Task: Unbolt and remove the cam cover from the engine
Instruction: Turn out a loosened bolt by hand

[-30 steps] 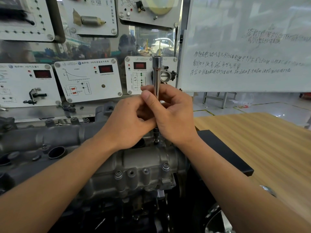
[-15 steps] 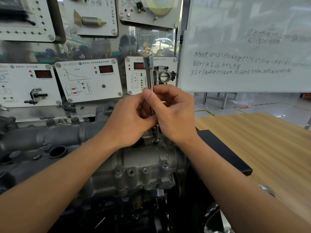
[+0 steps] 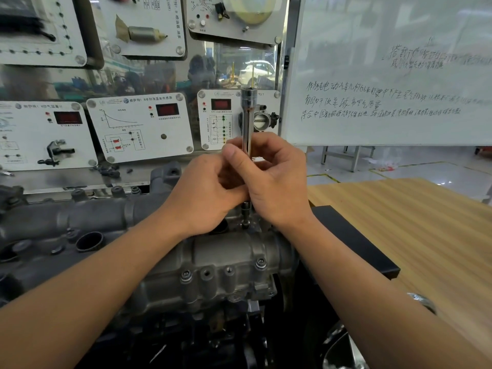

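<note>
Where the engine (image 3: 80,225) fills the lower left and centre, the cam cover (image 3: 221,251) sits on top of it, directly below both hands, with the wooden counter (image 3: 426,222) off to the right. Cover in place; 2 bolt heads (image 3: 260,263) on its near edge look seated.

Left hand (image 3: 202,198) and right hand (image 3: 277,182) meet above the cover, each with fingers curled onto the 1 tool between them, a chrome extension bar (image 3: 247,121). Right hand grips higher, thumb across the shaft. Left hand grips lower, back of hand toward the camera.

Bar's long axis near upright. Top end stands free above the hands; dark socket end (image 3: 245,209) shows below them. Socket meets a bolt (image 3: 245,223) on the cover's top face, near its right end; engagement too small to confirm.

Judgement: step in hand is spinning this bolt out by finger. Coming move turns on keeping the bar in line with the bolt, straight up from the cover. Tilt risks slipping off the head.
</note>
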A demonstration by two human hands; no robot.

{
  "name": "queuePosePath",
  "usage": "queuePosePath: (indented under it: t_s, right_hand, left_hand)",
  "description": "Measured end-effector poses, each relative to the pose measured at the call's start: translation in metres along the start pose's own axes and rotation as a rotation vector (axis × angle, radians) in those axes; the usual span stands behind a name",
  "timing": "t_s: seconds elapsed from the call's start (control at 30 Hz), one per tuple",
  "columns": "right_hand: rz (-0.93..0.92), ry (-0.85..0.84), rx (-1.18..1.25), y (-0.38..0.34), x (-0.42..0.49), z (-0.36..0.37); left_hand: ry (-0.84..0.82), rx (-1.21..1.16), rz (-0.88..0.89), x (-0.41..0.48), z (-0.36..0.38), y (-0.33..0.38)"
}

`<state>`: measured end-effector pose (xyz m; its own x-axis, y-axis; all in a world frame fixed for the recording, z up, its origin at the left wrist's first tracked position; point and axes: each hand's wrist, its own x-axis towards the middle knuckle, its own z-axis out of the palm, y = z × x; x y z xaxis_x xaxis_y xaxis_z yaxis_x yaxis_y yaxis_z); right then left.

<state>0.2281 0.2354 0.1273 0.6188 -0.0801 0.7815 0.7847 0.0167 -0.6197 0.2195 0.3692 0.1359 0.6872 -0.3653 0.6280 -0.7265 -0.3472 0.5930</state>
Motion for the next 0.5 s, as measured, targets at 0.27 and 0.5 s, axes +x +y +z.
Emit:
queuePosePath:
  t_s: [0.27, 0.5]
  right_hand:
    - [0.025, -0.076, -0.053, -0.0027, 0.0007, 0.0005]
    - [0.040, -0.048, -0.010, -0.0018, 0.0015, 0.0022]
  left_hand:
    - [-0.151, -0.124, -0.015, -0.0040, -0.0030, 0.0027]
    - [0.014, -0.014, -0.039, 0.0008, 0.0002, -0.0019]
